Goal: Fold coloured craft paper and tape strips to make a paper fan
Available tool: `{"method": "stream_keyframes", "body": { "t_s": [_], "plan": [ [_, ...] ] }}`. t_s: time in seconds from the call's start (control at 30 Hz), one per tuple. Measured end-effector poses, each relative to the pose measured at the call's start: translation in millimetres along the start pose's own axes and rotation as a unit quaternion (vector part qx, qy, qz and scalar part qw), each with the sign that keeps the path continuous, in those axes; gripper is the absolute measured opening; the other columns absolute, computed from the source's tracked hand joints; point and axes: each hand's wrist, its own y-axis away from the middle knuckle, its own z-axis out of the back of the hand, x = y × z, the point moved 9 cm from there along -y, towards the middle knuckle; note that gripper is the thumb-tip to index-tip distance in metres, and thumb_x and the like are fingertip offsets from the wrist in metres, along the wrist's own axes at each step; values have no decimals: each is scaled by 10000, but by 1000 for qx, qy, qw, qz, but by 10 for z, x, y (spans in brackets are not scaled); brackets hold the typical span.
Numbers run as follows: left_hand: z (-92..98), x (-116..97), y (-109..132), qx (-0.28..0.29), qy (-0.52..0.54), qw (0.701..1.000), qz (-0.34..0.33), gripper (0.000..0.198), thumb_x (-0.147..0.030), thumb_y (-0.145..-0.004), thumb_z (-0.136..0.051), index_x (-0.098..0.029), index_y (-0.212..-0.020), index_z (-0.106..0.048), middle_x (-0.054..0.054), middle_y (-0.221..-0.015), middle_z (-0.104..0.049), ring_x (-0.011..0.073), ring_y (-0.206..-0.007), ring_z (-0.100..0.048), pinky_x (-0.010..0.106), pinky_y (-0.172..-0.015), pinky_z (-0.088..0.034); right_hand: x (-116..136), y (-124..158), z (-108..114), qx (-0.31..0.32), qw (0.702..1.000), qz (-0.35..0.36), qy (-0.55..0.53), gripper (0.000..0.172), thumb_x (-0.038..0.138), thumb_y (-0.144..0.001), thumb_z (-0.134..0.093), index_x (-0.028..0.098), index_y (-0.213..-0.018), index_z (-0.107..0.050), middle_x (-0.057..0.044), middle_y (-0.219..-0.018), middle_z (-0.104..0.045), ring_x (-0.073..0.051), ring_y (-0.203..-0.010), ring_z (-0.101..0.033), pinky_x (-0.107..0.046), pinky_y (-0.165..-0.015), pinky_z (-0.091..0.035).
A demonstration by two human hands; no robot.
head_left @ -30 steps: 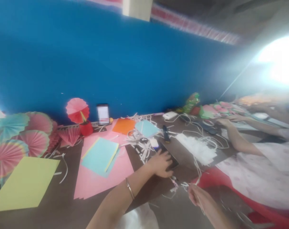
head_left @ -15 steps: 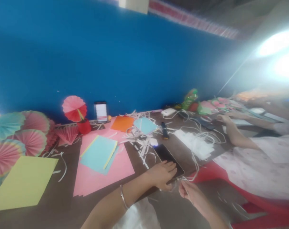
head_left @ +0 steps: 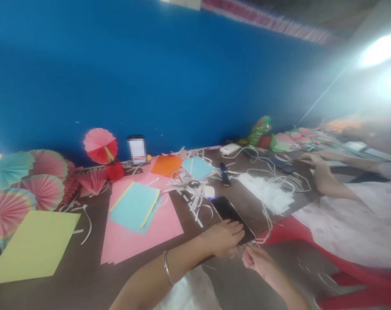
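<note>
A black smartphone [head_left: 226,209] lies screen up on the brown table. My left hand [head_left: 226,239] rests across its lower part, the fingers over the screen and the thumb by the near edge, holding it. At the phone's bottom end, my right hand [head_left: 255,258] is closed in a pinch. A white charging cable [head_left: 267,230] runs down to those fingertips; its plug is mostly hidden by them. Just beyond the phone are a small white block-shaped item [head_left: 209,192] and a dark, slim tool [head_left: 224,174].
Pink sheets [head_left: 144,247] with light blue paper [head_left: 131,211] lie to the left, beside yellow paper [head_left: 37,245] and folded paper fans [head_left: 47,189]. White paper strips [head_left: 195,206] are scattered centrally. To the right sits another person, whose hands [head_left: 314,161] reach over the table.
The view has shifted slightly. My left hand's fingers have drawn a little closer together on the phone. My right hand stays pinched at the phone's bottom end.
</note>
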Motion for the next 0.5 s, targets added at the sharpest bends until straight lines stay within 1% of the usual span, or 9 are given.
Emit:
{"method": "stream_keyframes", "body": {
  "t_s": [0.13,0.2,0.33,0.5],
  "plan": [
    [3,1,-1,-8,3,1000,-5,492,-292,-841,-408,-25,-1254,-426,216,-1361,-420,263,-1279,-384,407,-1042,-310,17,6,-9,8,1000,8,0,515,654,-635,-585,209,-503,-360,44,-521,-352,-117,-531,-368,-285,-571,-377],
    [2,0,-1,-9,2,1000,-7,490,-296,-845,-406,-25,-1253,-429,213,-1359,-424,264,-1278,-385,401,-1045,-307,26,14,-11,6,1000,1,-7,515,649,-626,-597,208,-501,-361,47,-520,-359,-115,-534,-373,-296,-612,-408],
    [-1,8,2,-8,0,1000,-1,490,-298,-853,-405,-7,-1244,-438,215,-1356,-426,271,-1275,-387,387,-1059,-286,55,20,0,-4,1000,-9,-8,491,620,-589,-640,204,-500,-395,46,-534,-395,-112,-541,-412,-353,-748,-457],
    [16,2,5,-9,13,1000,1,485,-287,-846,-417,-19,-1251,-432,209,-1360,-424,267,-1281,-379,393,-1054,-292,69,-1,45,-27,998,-31,-50,490,588,-528,-705,201,-465,-412,55,-489,-406,-99,-494,-421,-379,-786,-482]
  ]
}}
